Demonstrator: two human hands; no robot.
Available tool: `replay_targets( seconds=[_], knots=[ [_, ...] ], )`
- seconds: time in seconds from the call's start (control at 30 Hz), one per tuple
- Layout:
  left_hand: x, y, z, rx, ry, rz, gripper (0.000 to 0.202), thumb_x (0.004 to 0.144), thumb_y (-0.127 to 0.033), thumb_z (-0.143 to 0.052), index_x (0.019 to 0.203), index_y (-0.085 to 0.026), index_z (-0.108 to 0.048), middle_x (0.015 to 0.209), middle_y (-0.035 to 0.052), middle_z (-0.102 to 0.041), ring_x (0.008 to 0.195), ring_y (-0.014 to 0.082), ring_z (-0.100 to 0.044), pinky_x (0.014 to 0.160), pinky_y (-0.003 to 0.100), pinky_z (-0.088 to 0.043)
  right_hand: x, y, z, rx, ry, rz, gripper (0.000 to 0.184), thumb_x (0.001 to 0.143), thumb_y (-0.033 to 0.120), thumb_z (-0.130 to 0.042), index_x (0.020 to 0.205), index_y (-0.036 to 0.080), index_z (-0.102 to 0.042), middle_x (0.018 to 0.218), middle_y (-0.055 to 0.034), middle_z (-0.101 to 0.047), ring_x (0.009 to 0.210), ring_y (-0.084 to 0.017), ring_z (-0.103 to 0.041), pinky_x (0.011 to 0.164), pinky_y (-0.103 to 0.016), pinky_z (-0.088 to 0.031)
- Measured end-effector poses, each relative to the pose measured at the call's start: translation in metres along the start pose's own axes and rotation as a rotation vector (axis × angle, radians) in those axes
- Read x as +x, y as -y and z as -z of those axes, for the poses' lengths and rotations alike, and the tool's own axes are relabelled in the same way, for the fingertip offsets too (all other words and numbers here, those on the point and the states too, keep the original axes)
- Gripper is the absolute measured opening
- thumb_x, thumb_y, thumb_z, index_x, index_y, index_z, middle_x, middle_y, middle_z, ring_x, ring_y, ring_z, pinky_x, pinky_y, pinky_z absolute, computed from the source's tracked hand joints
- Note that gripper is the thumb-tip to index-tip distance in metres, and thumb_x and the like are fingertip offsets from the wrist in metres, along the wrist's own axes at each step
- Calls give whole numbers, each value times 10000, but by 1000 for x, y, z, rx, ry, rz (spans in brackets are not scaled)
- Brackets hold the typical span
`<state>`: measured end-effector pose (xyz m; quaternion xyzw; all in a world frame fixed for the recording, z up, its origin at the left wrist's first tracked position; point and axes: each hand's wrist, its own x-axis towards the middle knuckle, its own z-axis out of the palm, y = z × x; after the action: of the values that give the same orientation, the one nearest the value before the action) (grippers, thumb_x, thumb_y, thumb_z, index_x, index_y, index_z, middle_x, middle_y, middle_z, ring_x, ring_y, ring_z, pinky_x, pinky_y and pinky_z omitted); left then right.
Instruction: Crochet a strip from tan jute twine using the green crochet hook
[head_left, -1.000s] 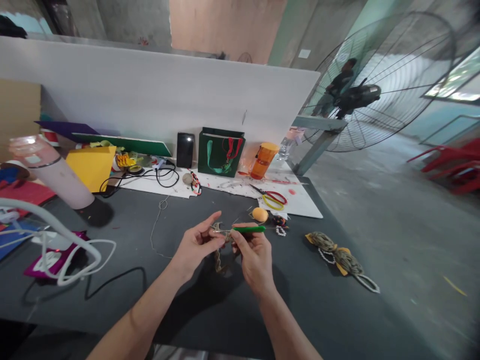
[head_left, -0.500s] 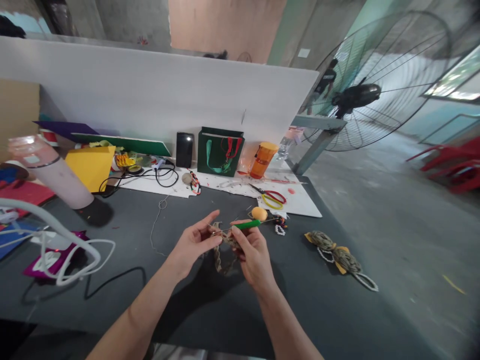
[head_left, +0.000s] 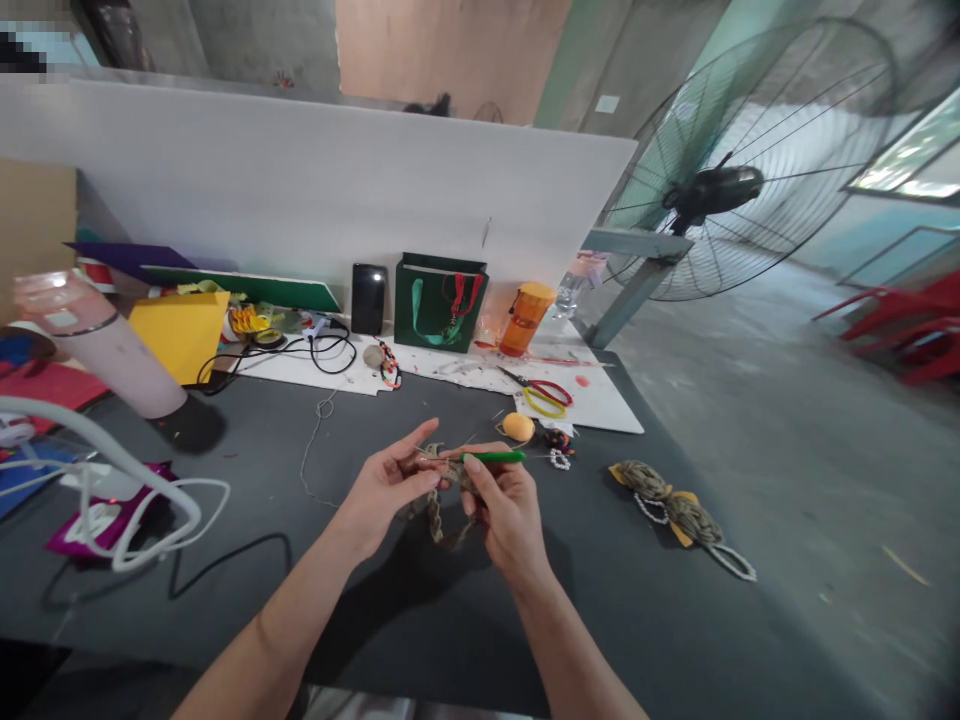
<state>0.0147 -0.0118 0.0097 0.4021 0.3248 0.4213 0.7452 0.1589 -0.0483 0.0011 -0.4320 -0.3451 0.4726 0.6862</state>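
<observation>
My left hand pinches the top of a tan crocheted twine piece, whose lower end hangs above the dark table. My right hand grips a green-handled crochet hook, with its thin metal shaft pointing left into the twine at my left fingertips. A thin thread trails from the work across the table towards the back. An orange ball lies just beyond my right hand, and a small beaded piece sits to its right.
Red-handled scissors lie on a white paper sheet. A green gift bag, orange bottle and black phone stand behind. A twine bundle lies right; white cable and a pink flask are left.
The crochet hook has gone from tilting up to the right to nearly level, and my hands have shifted slightly. A dark figure seen behind the fan earlier is gone.
</observation>
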Motion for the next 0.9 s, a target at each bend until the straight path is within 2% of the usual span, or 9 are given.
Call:
replay_targets(
  seconds=[0.2, 0.33, 0.5, 0.63, 0.73, 0.9],
  knots=[
    [-2, 1, 1, 15, 45, -39, 645, 692, -168, -847, 1310, -261, -691, 853, -7, -698, 720, 121, -617, 815, 312, -514, 1, 0, 0, 46, -23, -12, 305, 693, 439, -863, 788, 195, -705, 692, -22, -723, 399, -51, -426, 319, -148, -300],
    [-2, 2, 3, 59, 46, -42, 660, 701, -182, -843, 1333, -266, -671, 823, -21, -656, 755, 114, -579, 789, 276, -496, 0, 2, 0, 65, -54, -14, 334, 670, 451, -875, 782, 197, -690, 676, -20, -711, 410, -56, -431, 301, -134, -269],
    [-2, 1, 4, 98, 61, -43, 700, 713, -210, -843, 1378, -258, -631, 832, -19, -648, 775, 112, -561, 779, 261, -476, 0, 1, 1, 70, -53, -16, 357, 656, 468, -885, 777, 199, -685, 672, -14, -708, 377, -35, -370, 285, -126, -241],
    [-2, 1, 4, 79, 77, -53, 757, 713, -215, -845, 1422, -274, -586, 826, -22, -643, 778, 114, -565, 776, 258, -469, 0, 0, 2, 61, -57, -28, 350, 668, 469, -883, 787, 200, -692, 673, -14, -712, 366, -26, -344, 281, -122, -233],
    [-2, 2, 3, 58, 77, -62, 767, 710, -206, -851, 1425, -281, -581, 823, -27, -646, 773, 104, -558, 773, 245, -460, 0, -1, 2, 59, -53, -24, 350, 672, 470, -883, 801, 203, -698, 668, -14, -712, 380, -38, -383, 285, -121, -241],
    [-2, 7, 0, 2, 54, -80, 837, 686, -201, -873, 1451, -293, -547, 850, -21, -685, 829, 121, -588, 791, 248, -470, -1, -4, 4, -2, -27, 52, 307, 731, 452, -850, 846, 202, -712, 712, -24, -735, 391, -46, -427, 302, -135, -298]
  ],
)
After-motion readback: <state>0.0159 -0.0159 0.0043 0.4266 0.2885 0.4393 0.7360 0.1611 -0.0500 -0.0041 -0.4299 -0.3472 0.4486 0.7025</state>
